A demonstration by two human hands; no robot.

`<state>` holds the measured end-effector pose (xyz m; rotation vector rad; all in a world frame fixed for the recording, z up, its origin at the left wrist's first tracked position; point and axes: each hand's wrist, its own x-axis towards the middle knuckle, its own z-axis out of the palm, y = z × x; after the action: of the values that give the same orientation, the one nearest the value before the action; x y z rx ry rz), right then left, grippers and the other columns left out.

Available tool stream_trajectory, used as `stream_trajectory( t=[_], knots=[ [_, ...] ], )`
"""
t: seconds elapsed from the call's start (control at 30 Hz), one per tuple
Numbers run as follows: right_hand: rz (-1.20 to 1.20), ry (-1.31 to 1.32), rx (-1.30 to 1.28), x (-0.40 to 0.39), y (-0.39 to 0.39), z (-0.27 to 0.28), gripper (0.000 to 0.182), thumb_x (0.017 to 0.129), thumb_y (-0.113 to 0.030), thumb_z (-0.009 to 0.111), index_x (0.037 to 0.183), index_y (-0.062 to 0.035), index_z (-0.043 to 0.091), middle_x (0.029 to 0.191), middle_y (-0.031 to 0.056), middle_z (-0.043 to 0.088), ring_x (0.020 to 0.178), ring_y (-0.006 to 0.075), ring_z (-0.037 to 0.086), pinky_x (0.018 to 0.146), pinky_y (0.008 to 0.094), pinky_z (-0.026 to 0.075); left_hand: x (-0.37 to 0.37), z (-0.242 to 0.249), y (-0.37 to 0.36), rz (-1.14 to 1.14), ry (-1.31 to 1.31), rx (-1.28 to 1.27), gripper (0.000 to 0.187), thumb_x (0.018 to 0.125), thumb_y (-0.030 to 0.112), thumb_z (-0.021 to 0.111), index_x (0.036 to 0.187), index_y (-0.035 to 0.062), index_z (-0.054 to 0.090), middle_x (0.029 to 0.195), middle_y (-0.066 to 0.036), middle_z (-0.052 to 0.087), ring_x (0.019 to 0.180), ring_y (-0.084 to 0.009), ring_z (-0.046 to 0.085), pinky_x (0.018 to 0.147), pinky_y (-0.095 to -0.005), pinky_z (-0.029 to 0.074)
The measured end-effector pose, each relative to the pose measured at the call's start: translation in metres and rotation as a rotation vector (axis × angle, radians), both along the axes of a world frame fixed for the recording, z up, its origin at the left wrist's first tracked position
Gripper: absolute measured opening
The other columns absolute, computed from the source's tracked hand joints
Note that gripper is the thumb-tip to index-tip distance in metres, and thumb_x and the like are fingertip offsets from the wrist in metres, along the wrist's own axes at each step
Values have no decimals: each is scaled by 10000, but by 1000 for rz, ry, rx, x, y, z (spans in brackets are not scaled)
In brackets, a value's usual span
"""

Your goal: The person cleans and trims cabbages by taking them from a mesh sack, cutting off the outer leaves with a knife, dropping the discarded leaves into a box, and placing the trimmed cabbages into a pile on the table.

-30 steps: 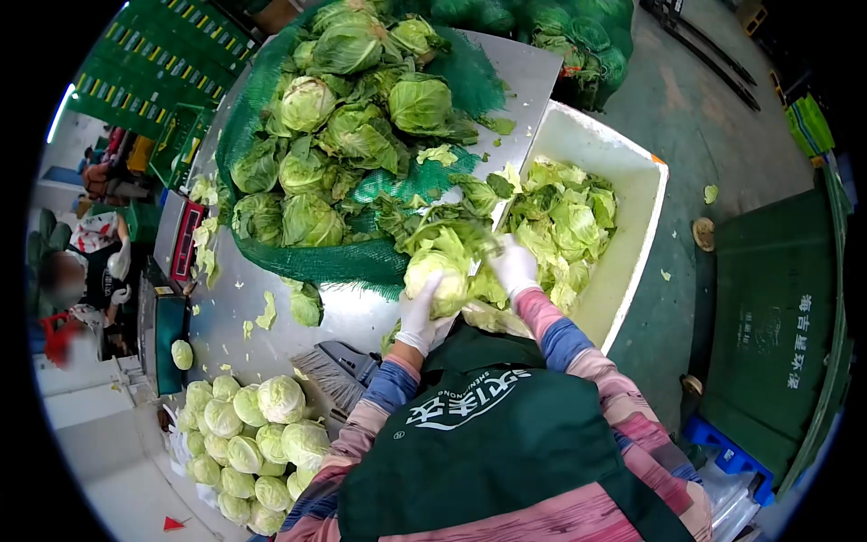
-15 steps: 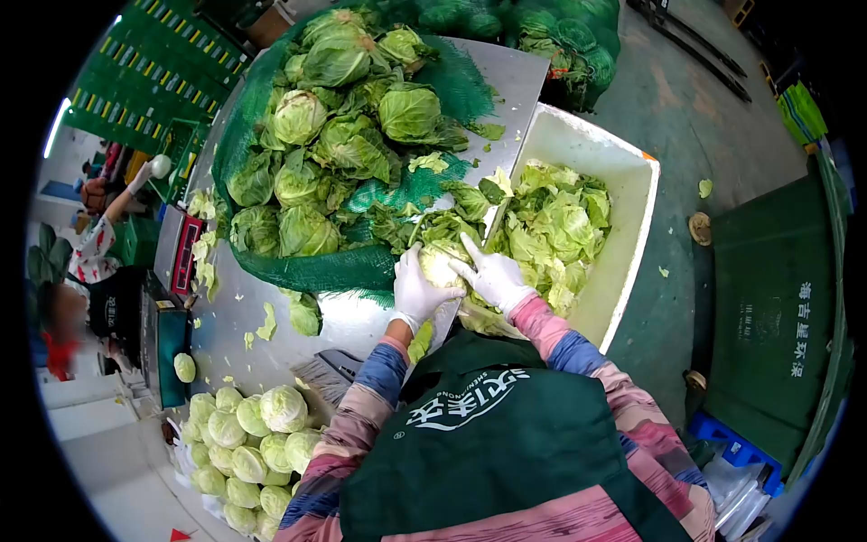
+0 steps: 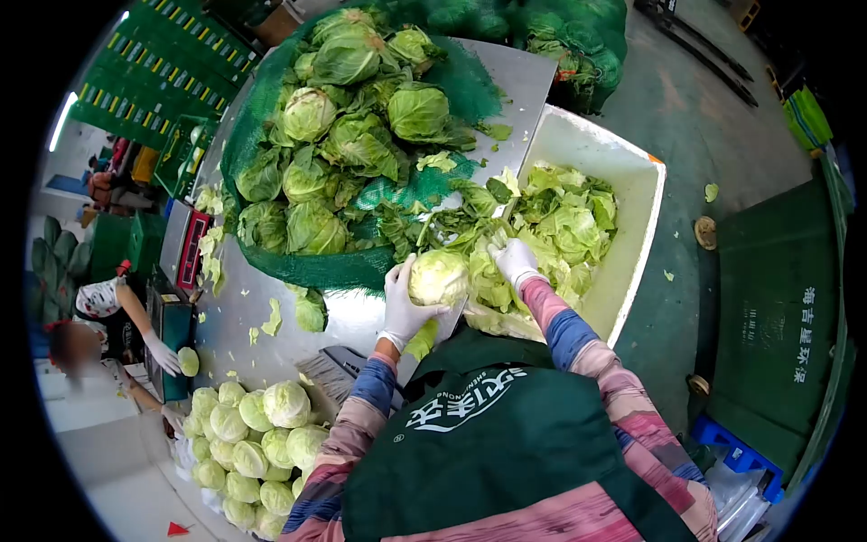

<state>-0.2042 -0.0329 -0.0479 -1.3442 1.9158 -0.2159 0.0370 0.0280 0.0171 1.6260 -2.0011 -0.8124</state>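
Observation:
A pale, trimmed cabbage [image 3: 439, 277] is held at the table's edge by my gloved left hand [image 3: 405, 305], whose fingers wrap its left side. My gloved right hand [image 3: 515, 259] is apart from it, over the near left part of a white foam box [image 3: 632, 237], with its fingers bent down against loose leaves [image 3: 564, 221]. Whether those fingers grip a leaf is hidden. Untrimmed green cabbages [image 3: 358, 149] are heaped on green netting [image 3: 312, 267] beyond my left hand.
Pale cabbages [image 3: 248, 438] are piled at lower left. A co-worker [image 3: 117, 312] reaches to a cabbage [image 3: 188, 361] beside a scale [image 3: 191, 250]. A brush [image 3: 327, 375] lies near my left forearm. A green bin [image 3: 777, 316] stands at right.
My right hand has left the cabbage and moved right over the box. My left hand still holds the cabbage. The co-worker's raised arm has come down to the cabbage by the scale.

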Motion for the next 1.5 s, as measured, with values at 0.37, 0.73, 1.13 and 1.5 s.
stream_trajectory(
  t=[0.37, 0.73, 1.13, 1.5],
  knots=[
    [-89, -549, -67, 24, 34, 18, 738, 931, -525, 487, 1360, 70, 404, 702, 144, 643, 639, 234, 635, 642, 332, 496, -18, -18, -13, 549, 446, 402, 1080, 660, 411, 846, 1433, -2, 216, 1338, -244, 275, 1205, -323, 375, 1026, -371, 366],
    [298, -79, -261, 36, 50, 69, 723, 973, -497, 345, 1441, 39, 221, 729, 231, 647, 611, 390, 622, 560, 472, 485, -45, 38, -33, 143, -263, 225, 1142, 513, 522, 860, 1442, 142, 315, 1103, -236, 486, 877, -409, 623, 755, -438, 538],
    [321, 48, -301, 39, 38, 65, 639, 972, -483, 370, 1472, -104, 248, 630, 188, 625, 542, 374, 600, 509, 486, 469, -65, 35, -26, 217, -395, 227, 1006, 586, 385, 832, 1411, 112, 327, 1092, -250, 483, 798, -413, 638, 697, -451, 538],
    [-30, -182, -215, -16, -6, 17, 497, 972, -504, 393, 1272, -156, 583, 709, 193, 648, 611, 358, 634, 631, 434, 506, -53, 30, 10, 261, -337, 193, 1069, 628, 465, 829, 1418, 32, 253, 1113, -239, 495, 875, -413, 614, 735, -443, 523]
  ],
)
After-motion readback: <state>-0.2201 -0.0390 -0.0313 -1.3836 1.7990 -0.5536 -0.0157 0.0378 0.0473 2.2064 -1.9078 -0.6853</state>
